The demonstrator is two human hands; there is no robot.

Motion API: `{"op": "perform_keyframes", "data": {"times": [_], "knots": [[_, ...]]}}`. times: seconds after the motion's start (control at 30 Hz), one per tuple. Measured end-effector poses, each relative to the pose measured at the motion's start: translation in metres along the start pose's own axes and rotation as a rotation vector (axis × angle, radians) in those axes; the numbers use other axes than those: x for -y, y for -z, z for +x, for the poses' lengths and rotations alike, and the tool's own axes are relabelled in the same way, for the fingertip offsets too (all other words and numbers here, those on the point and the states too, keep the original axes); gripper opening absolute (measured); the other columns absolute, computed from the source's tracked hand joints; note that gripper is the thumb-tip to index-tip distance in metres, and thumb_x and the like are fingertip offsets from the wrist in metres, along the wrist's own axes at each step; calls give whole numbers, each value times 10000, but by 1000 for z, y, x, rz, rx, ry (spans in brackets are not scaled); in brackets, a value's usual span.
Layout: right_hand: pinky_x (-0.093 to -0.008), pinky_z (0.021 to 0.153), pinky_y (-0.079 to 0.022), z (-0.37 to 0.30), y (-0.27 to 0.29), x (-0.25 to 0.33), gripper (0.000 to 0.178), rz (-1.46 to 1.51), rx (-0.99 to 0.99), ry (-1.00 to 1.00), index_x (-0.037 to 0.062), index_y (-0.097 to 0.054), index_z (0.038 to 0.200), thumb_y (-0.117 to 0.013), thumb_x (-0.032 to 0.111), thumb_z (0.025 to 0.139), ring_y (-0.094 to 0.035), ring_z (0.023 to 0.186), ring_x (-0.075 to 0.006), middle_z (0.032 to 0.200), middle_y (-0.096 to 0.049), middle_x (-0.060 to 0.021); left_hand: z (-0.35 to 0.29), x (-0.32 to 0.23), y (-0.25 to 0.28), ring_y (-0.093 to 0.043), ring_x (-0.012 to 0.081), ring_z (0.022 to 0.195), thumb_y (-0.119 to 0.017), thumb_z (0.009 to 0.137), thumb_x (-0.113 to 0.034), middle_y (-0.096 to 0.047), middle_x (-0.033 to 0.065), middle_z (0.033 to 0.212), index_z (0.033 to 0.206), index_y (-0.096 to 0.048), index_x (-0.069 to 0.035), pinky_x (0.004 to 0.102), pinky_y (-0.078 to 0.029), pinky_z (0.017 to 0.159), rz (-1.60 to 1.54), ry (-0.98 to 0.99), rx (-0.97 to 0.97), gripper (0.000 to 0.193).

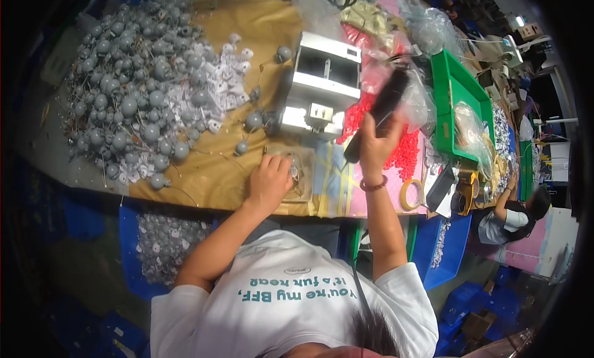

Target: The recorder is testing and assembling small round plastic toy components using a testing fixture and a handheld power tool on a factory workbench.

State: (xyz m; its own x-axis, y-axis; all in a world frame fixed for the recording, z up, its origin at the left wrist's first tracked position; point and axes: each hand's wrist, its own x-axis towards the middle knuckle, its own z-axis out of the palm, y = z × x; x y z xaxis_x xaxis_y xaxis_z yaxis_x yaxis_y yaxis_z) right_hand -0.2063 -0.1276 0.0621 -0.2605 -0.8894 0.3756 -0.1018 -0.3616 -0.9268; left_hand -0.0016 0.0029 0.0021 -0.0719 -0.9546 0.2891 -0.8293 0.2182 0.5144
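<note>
My right hand (380,148) is wrapped round a black electric screwdriver (385,104), blurred by motion and slanting with its thin bit down to the left. A small clear plastic tray (301,193) lies near the table's front edge, with small metal-looking bits inside. My left hand (271,182) reaches over the tray's left side, fingers curled together and tips down in it; what they pinch, if anything, is hidden. Just beyond the tray stands a white and silver box-shaped machine (327,70) with a small raised block at its near end.
A large heap of grey ball-shaped parts with wires (120,89) and white pieces (223,80) covers the left. Small red parts (402,157), a yellow tape roll (411,194) and a green crate (442,104) lie right. Blue bins (131,253) stand below; another person (513,219) sits far right.
</note>
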Motion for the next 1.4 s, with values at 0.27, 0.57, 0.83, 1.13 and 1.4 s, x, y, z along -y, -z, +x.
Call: {"op": "perform_keyframes", "data": {"times": [0.27,0.57,0.83,1.13,1.4], "knots": [[-327,669,-574,20,-43,86,499,300,217,106,2,-451,1262,-666,-116,827,-669,683,-187,815,-628,-71,2,-4,3,-588,299,1014,-750,750,-94,-638,81,1030,1101,-641,-76,423,-531,805,-34,7,-11,368],[-271,575,-523,42,-82,60,352,166,334,-65,-11,-534,1131,-740,-19,845,-647,628,-136,778,-653,-51,5,-8,9,-631,327,926,-723,784,-150,-639,102,1030,1101,-638,-81,449,-507,787,-41,58,79,335],[-278,574,-510,-8,-69,69,383,241,414,-260,18,-530,1088,-767,-6,787,-609,633,-105,777,-628,-20,4,-2,6,-656,366,837,-712,808,-177,-633,121,1039,1146,-642,-83,481,-525,726,-88,101,120,358],[-288,667,-532,-54,-57,60,700,257,484,-153,-11,-358,1390,-723,-74,796,-641,711,-140,825,-626,-40,4,-2,5,-654,369,803,-719,797,-182,-627,124,1016,1103,-612,-71,487,-529,702,-96,99,84,342],[-286,679,-524,-61,-51,46,586,203,539,-54,3,-425,1295,-721,-86,796,-622,741,-132,879,-624,-56,4,-1,6,-648,360,788,-708,798,-167,-610,98,1013,1121,-586,-120,482,-527,699,-109,96,90,348]]}}
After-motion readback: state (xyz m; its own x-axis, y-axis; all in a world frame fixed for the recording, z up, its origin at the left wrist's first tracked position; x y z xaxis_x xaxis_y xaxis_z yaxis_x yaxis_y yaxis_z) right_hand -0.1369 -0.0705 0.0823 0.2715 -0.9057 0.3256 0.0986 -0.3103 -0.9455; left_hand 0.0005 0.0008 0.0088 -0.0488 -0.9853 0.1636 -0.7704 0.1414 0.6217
